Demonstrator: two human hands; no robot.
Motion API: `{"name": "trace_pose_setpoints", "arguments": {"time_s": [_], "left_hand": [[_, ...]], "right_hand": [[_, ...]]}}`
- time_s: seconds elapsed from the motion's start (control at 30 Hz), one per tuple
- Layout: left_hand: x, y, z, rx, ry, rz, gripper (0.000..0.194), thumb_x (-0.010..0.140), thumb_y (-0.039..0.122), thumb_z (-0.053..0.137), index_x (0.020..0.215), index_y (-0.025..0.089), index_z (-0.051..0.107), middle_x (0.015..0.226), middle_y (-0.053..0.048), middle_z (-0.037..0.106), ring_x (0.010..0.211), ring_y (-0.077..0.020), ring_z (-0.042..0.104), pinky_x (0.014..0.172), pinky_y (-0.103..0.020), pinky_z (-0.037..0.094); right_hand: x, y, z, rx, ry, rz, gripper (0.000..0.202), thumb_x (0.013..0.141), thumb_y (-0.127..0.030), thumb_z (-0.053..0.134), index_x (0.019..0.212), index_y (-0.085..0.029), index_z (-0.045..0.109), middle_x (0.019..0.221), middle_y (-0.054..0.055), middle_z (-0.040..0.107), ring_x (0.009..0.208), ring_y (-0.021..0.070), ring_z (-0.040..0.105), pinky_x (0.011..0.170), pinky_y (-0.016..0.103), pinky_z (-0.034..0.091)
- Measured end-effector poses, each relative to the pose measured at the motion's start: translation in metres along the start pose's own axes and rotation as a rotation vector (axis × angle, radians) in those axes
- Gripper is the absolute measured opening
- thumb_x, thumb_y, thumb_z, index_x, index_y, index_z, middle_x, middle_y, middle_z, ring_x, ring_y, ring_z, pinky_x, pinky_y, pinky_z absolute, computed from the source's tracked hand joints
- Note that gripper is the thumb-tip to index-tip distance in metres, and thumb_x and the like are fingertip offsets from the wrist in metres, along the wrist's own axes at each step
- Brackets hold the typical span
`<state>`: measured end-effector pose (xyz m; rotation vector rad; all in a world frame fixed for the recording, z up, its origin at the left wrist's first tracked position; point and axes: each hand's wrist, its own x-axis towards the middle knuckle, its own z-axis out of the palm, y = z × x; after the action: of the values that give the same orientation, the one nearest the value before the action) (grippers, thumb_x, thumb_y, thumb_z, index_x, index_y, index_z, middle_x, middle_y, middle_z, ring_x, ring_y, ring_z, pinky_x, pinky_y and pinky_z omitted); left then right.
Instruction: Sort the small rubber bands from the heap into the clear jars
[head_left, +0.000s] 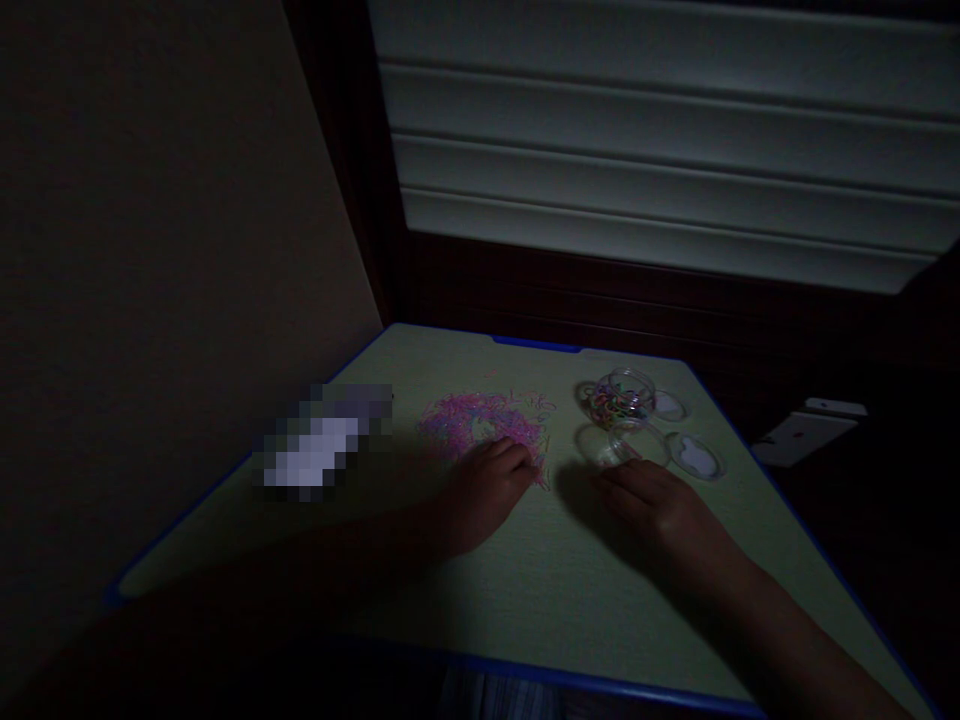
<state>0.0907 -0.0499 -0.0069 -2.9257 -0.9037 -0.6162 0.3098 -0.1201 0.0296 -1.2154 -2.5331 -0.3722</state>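
A loose pile of small, thin rubber bands (pixel 450 420), mostly pink and purple, lies spread on the table. My left hand (pixel 487 490) rests at the pile's near right edge, fingers curled together; whatever they hold is hidden. To the right, my right hand (pixel 660 508) is closed with the fingertips pointing down, just in front of a clear open jar (pixel 639 440). In the dim light I cannot make out anything between those fingers. Behind that jar stands another clear jar (pixel 626 390) with multicoloured bands in it.
Two round lids (pixel 697 457) with pale centres lie right of the jars. A blurred-out pale object (pixel 315 450) is on the left of the blue-edged table (pixel 510 580). A wall stands at left, a slatted panel behind, and a white box (pixel 806 438) beyond the right edge.
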Motion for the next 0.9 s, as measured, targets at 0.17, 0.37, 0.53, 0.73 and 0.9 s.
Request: {"name": "trace_pose_setpoints", "arguments": {"time_s": [0.17,0.37,0.53,0.73,0.9], "left_hand": [[0.000,0.000,-0.004,0.006,-0.026,0.016,0.018,0.087,0.019,0.040,0.083,0.015,0.057,0.085,-0.004,0.052,0.084,-0.0154,0.045,0.072,-0.029,0.038],[0.000,0.000,-0.006,0.024,-0.052,0.012,0.018,0.087,0.019,0.039,0.082,0.015,0.057,0.087,-0.005,0.053,0.084,-0.0157,0.045,0.072,-0.029,0.038],[0.000,0.001,-0.008,0.015,-0.025,0.026,0.019,0.087,0.019,0.039,0.083,0.014,0.057,0.086,-0.005,0.053,0.083,-0.0159,0.045,0.072,-0.029,0.038],[0.000,0.002,-0.010,0.004,-0.005,0.036,0.019,0.086,0.019,0.039,0.082,0.014,0.058,0.084,-0.005,0.053,0.082,-0.0158,0.046,0.072,-0.030,0.038],[-0.002,0.002,-0.008,-0.004,0.034,0.056,0.019,0.086,0.017,0.039,0.083,0.015,0.058,0.084,-0.005,0.054,0.082,-0.0156,0.046,0.073,-0.030,0.038]], "right_hand": [[0.001,0.000,0.000,0.016,-0.025,0.006,0.022,0.079,-0.011,0.048,0.099,-0.013,0.058,0.085,0.010,0.060,0.079,0.0183,0.053,0.069,0.030,0.044],[0.000,0.000,0.001,0.021,-0.021,-0.001,0.023,0.080,-0.011,0.047,0.100,-0.013,0.058,0.086,0.011,0.060,0.081,0.0189,0.053,0.070,0.031,0.044],[0.001,-0.001,0.000,0.016,-0.014,0.004,0.022,0.080,-0.011,0.048,0.098,-0.013,0.059,0.085,0.011,0.060,0.078,0.0185,0.053,0.069,0.031,0.044],[0.001,0.000,0.002,0.024,0.007,-0.012,0.022,0.081,-0.012,0.045,0.099,-0.013,0.059,0.084,0.010,0.060,0.076,0.0180,0.053,0.067,0.030,0.044],[0.001,0.000,0.003,0.030,-0.009,-0.001,0.023,0.081,-0.012,0.046,0.100,-0.013,0.058,0.083,0.010,0.060,0.078,0.0179,0.053,0.067,0.030,0.044]]}}
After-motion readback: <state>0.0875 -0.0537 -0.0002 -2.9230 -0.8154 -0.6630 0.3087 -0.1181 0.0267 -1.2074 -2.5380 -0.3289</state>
